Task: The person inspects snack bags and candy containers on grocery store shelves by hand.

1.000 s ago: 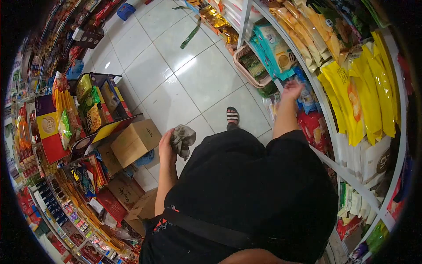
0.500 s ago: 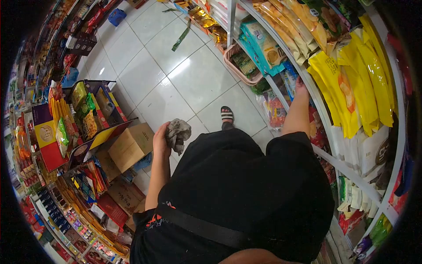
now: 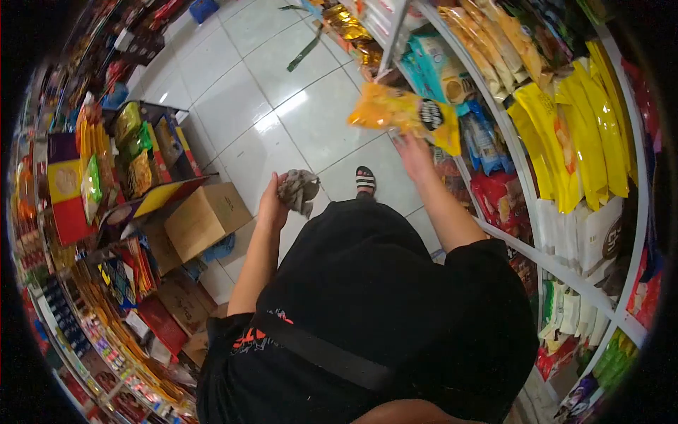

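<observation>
My left hand (image 3: pixel 271 205) grips a crumpled grey cloth (image 3: pixel 299 189) in front of my body, above the tiled floor. With my right hand (image 3: pixel 413 154) I hold a yellow snack bag (image 3: pixel 404 113) by its lower edge, lifted clear of the shelf on my right. The bag hangs sideways over the aisle, its dark round logo facing up. A shelf (image 3: pixel 494 233) beside my right arm carries red, blue and yellow packets.
A cardboard box (image 3: pixel 205 220) sits on the floor to my left beside a rack of snacks (image 3: pixel 120 162). Tall yellow bags (image 3: pixel 572 134) hang on the right shelving. White tiled floor (image 3: pixel 261 85) stretches ahead, and my sandalled foot (image 3: pixel 365 179) shows below the bag.
My right hand has come away from the shelf holding a yellow snack bag, now over the aisle. My left hand with the cloth has risen slightly.
</observation>
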Demonstrator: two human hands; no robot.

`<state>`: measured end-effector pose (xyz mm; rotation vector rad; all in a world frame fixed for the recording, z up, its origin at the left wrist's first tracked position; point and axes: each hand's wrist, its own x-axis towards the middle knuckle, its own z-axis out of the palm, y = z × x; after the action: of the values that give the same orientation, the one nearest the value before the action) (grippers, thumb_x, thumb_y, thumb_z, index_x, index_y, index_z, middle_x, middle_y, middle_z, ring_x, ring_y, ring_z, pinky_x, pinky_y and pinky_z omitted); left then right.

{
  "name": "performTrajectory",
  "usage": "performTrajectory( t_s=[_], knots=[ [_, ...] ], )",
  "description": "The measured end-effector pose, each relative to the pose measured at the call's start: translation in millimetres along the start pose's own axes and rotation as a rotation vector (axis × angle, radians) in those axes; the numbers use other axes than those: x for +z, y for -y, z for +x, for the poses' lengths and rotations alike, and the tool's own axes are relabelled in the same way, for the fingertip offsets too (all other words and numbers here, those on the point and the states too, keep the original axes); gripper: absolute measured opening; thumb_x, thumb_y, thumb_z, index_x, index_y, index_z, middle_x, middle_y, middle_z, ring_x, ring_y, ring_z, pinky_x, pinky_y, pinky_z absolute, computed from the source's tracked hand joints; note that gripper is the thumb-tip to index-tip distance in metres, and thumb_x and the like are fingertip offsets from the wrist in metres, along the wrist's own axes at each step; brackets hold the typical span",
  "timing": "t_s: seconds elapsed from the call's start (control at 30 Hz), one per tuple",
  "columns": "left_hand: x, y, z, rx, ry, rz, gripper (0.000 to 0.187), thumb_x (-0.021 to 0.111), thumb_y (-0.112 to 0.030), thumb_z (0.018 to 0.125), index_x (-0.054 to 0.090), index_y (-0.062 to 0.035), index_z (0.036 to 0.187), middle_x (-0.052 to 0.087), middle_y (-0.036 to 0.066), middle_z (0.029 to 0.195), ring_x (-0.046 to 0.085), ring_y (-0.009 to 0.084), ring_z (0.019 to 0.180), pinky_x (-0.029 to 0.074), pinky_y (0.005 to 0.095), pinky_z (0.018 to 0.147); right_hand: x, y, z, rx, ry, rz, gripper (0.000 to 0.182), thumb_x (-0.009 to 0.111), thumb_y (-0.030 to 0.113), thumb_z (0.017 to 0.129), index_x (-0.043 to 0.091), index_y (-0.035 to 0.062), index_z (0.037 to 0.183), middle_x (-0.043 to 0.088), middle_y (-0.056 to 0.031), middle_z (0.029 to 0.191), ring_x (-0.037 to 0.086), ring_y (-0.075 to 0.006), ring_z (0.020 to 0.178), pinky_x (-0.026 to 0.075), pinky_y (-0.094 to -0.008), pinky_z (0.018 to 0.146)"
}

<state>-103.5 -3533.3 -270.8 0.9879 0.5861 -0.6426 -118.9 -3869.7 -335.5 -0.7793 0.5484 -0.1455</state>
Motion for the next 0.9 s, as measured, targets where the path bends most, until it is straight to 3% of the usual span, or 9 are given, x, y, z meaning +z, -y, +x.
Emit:
performTrajectory(
  t_s=[0.17, 0.33, 0.37, 0.47, 0.5, 0.6, 0.73, 0.77, 0.9],
  knots=[
    [-26, -19, -36, -0.042, 0.224, -0.249, 0.066, 0.031, -0.052, 0.086, 0.03, -0.0009, 0.127, 0.043, 0.016, 0.121, 0.042, 0.0278, 0.112, 0.032, 0.042, 0.094, 115, -35, -71, 0.382, 0.461, -0.472, 0.027, 0.051, 0.018, 0.084, 0.051, 0.0011, 0.106, 0.054, -0.0044, 0.103, 0.051, -0.0155, 0.093, 0.037, -0.0296, 0.089],
    [-62, -39, -88, 0.143, 0.23, -0.375, 0.05, 0.047, -0.035, 0.085, 0.035, -0.0051, 0.123, 0.046, 0.015, 0.118, 0.048, 0.0294, 0.106, 0.039, 0.0448, 0.09, 184, -72, -112, 0.206, 0.957, -0.601, 0.029, 0.052, 0.017, 0.084, 0.053, 0.0018, 0.108, 0.056, -0.0059, 0.104, 0.049, -0.015, 0.1, 0.036, -0.0288, 0.089],
    [-78, -37, -93, 0.168, 0.25, -0.454, 0.049, 0.053, -0.028, 0.082, 0.035, -0.0057, 0.122, 0.048, 0.014, 0.116, 0.049, 0.0288, 0.105, 0.04, 0.045, 0.089, 188, -84, -109, 0.073, 1.042, -0.763, 0.037, 0.057, 0.015, 0.08, 0.048, 0.0037, 0.114, 0.046, -0.0082, 0.117, 0.045, -0.0187, 0.107, 0.035, -0.0329, 0.092],
    [-90, -34, -114, 0.35, 0.229, -0.451, 0.055, 0.05, -0.034, 0.083, 0.031, -0.0049, 0.126, 0.044, 0.014, 0.121, 0.046, 0.0286, 0.109, 0.037, 0.0449, 0.092, 213, -98, -140, -0.159, 1.014, -0.936, 0.053, 0.061, 0.01, 0.076, 0.037, 0.0027, 0.122, 0.039, -0.0072, 0.122, 0.043, -0.0194, 0.11, 0.033, -0.0374, 0.095],
    [-94, -34, -120, 0.374, 0.233, -0.511, 0.055, 0.052, -0.032, 0.082, 0.031, -0.0053, 0.125, 0.045, 0.013, 0.12, 0.046, 0.028, 0.109, 0.036, 0.0441, 0.093, 214, -116, -144, -0.064, 0.99, -0.875, 0.066, 0.067, 0.008, 0.069, 0.031, 0.0053, 0.125, 0.027, -0.0075, 0.13, 0.04, -0.0218, 0.113, 0.032, -0.0407, 0.097],
    [-97, -36, -144, 0.431, 0.122, -0.536, 0.048, 0.053, -0.025, 0.082, 0.035, -0.005, 0.122, 0.048, 0.012, 0.116, 0.049, 0.0259, 0.105, 0.04, 0.0416, 0.09, 227, -147, -168, 0.212, 1.022, -0.698, 0.083, 0.072, 0.015, 0.066, 0.019, 0.0119, 0.131, 0.023, -0.0104, 0.13, 0.036, -0.0282, 0.116, 0.033, -0.0392, 0.096],
    [-112, -32, -163, 0.442, 0.188, -0.532, 0.047, 0.053, -0.024, 0.081, 0.037, -0.0045, 0.121, 0.049, 0.013, 0.116, 0.049, 0.0256, 0.106, 0.039, 0.0411, 0.091, 243, -173, -181, -0.035, 1.116, -1.041, 0.063, 0.07, 0.009, 0.067, 0.038, 0.0076, 0.122, 0.045, -0.0087, 0.12, 0.041, -0.0196, 0.113, 0.037, -0.0328, 0.091],
    [-115, -33, -169, 0.428, 0.218, -0.552, 0.047, 0.053, -0.024, 0.081, 0.037, -0.0044, 0.121, 0.049, 0.013, 0.116, 0.049, 0.0259, 0.106, 0.039, 0.0413, 0.091, 246, -172, -191, 0.098, 1.043, -0.839, 0.054, 0.068, 0.008, 0.068, 0.044, 0.0048, 0.116, 0.047, -0.0079, 0.119, 0.043, -0.0172, 0.111, 0.036, -0.0313, 0.091],
    [-122, -34, -186, 0.41, 0.251, -0.619, 0.047, 0.053, -0.024, 0.081, 0.038, -0.0042, 0.12, 0.048, 0.014, 0.116, 0.049, 0.0271, 0.105, 0.039, 0.0425, 0.091, 247, -163, -197, 0.151, 0.958, -0.973, 0.05, 0.063, 0.004, 0.071, 0.043, 0.0021, 0.117, 0.047, -0.008, 0.118, 0.046, -0.0183, 0.108, 0.038, -0.0305, 0.089]
  ],
)
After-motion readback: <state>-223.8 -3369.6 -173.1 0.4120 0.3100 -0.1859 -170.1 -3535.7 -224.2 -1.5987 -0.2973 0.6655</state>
